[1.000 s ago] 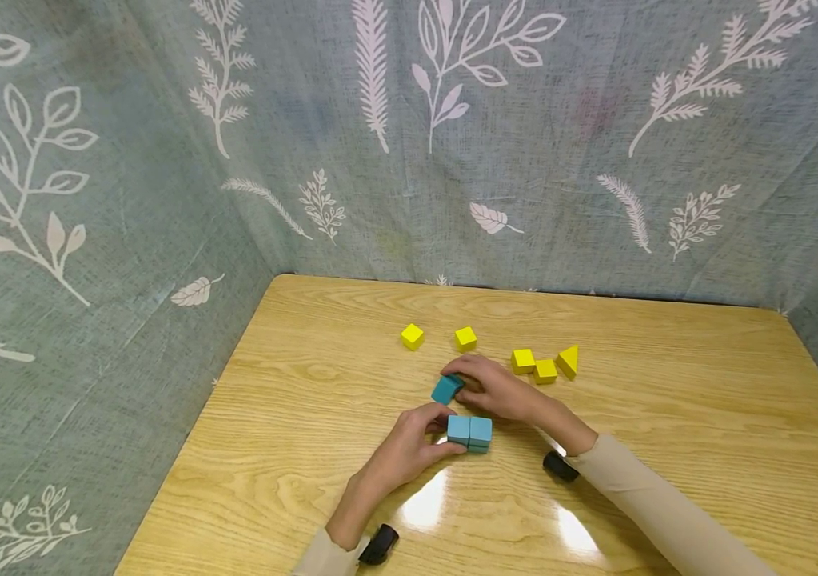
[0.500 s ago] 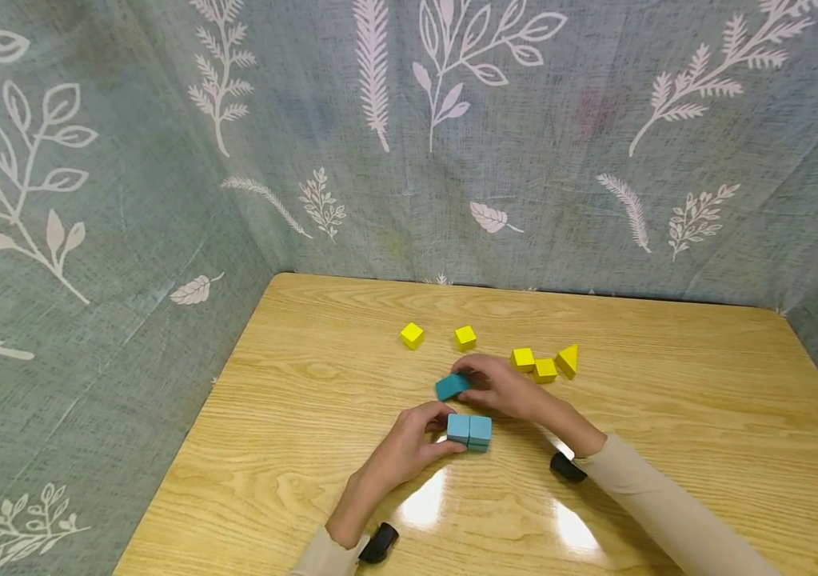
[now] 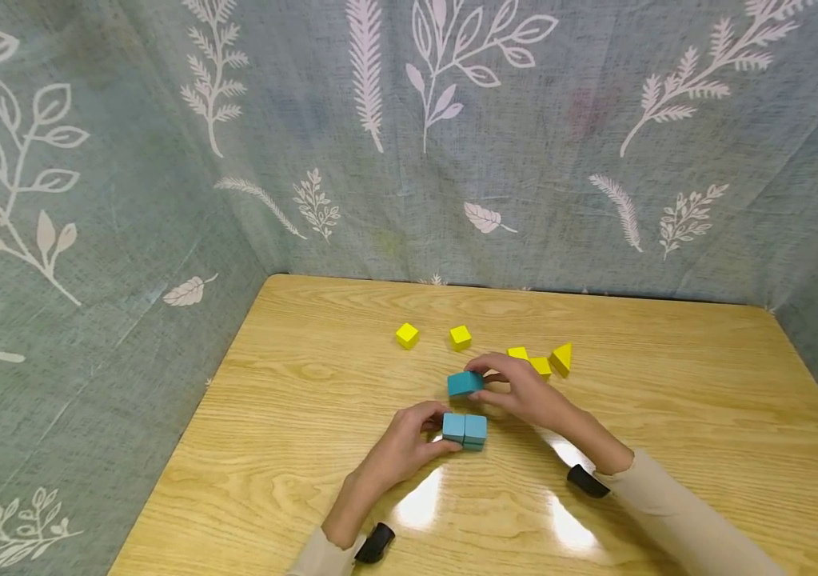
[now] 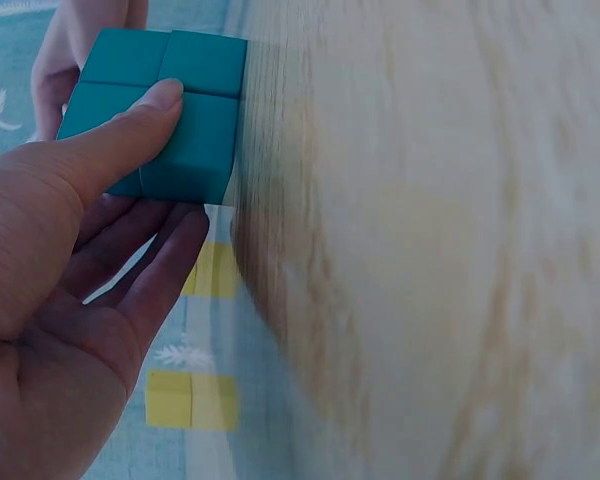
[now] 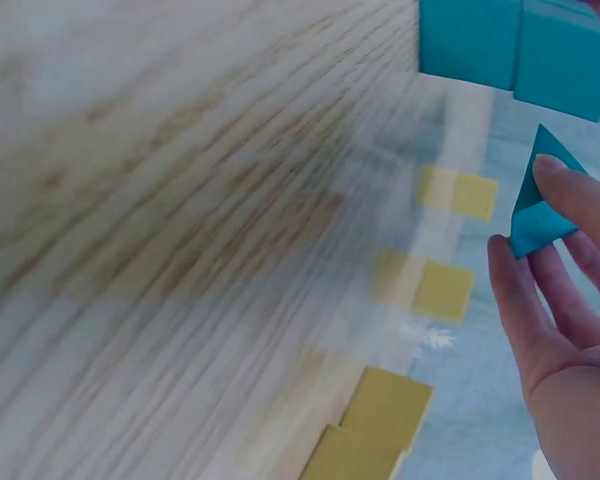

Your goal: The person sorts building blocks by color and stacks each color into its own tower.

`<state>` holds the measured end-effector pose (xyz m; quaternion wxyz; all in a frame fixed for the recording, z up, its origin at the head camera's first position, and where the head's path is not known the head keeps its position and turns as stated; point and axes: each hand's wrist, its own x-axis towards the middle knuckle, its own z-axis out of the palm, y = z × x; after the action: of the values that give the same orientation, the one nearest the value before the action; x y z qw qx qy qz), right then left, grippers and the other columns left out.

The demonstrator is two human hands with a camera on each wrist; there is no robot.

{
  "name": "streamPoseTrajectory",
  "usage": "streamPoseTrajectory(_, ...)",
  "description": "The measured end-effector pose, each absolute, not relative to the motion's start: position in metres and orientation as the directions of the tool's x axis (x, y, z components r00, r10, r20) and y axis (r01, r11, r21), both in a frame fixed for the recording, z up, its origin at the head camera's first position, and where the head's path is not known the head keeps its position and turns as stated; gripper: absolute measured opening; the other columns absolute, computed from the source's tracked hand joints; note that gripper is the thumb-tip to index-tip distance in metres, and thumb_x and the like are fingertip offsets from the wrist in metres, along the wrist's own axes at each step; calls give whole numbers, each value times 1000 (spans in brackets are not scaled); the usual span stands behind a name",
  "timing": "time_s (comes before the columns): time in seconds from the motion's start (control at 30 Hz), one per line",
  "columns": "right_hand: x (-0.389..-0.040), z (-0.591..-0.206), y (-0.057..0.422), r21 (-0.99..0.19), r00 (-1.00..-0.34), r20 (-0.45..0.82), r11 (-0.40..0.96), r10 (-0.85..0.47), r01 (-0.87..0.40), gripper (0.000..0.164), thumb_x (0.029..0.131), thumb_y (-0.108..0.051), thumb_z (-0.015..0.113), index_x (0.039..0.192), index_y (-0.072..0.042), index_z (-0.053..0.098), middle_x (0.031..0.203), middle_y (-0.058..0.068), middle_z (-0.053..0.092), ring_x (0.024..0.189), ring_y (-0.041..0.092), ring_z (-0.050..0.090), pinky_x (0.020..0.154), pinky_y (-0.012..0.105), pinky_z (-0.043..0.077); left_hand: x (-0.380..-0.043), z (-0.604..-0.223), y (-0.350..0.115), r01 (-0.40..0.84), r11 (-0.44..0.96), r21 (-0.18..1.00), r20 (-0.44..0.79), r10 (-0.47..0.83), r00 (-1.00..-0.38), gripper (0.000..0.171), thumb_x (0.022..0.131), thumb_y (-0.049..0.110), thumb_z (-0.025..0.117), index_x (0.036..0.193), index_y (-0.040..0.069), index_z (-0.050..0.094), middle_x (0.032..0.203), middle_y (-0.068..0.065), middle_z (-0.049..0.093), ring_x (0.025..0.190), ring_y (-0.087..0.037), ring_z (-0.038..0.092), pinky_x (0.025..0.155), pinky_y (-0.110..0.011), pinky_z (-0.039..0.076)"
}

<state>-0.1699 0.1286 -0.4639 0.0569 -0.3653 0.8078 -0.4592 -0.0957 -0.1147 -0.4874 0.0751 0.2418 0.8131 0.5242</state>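
Note:
A two-by-two stack of blue-teal cubes (image 3: 464, 430) stands on the wooden table. My left hand (image 3: 403, 448) holds it from the left. In the left wrist view, the thumb lies across the stack's near face (image 4: 195, 150), with the other fingers below and behind. Just beyond the stack, my right hand (image 3: 524, 392) pinches a teal triangular block (image 3: 464, 385) between thumb and fingertips. The right wrist view shows this block (image 5: 545, 215) with a pointed end up, apart from the cubes (image 5: 470, 40). Whether it touches the table cannot be told.
Two separate yellow cubes, one on the left (image 3: 407, 336) and one nearer the middle (image 3: 460, 338), lie farther back. Behind my right hand are two more yellow cubes (image 3: 540, 366), partly covered, and a yellow triangular block (image 3: 562, 360). A patterned curtain (image 3: 380, 208) borders the table's far edge.
My right hand has drawn slightly to the right with the teal triangular block, which has turned so that its long side shows. My left hand stays on the cubes.

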Motion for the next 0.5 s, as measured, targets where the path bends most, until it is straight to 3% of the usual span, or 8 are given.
streamPoseTrajectory(0.5, -142, -452, 142, -778, -770, 285, 332, -571, -533, 34, 89, -10, 81, 121, -11, 69, 120, 1, 68, 108, 20, 68, 91, 36, 59, -95, -488, -115, 308, 343, 887, 122, 468, -875, 31, 89, 6, 80, 117, 4, 66, 112, -5, 70, 105, -16, 69, 93, -25, 56)
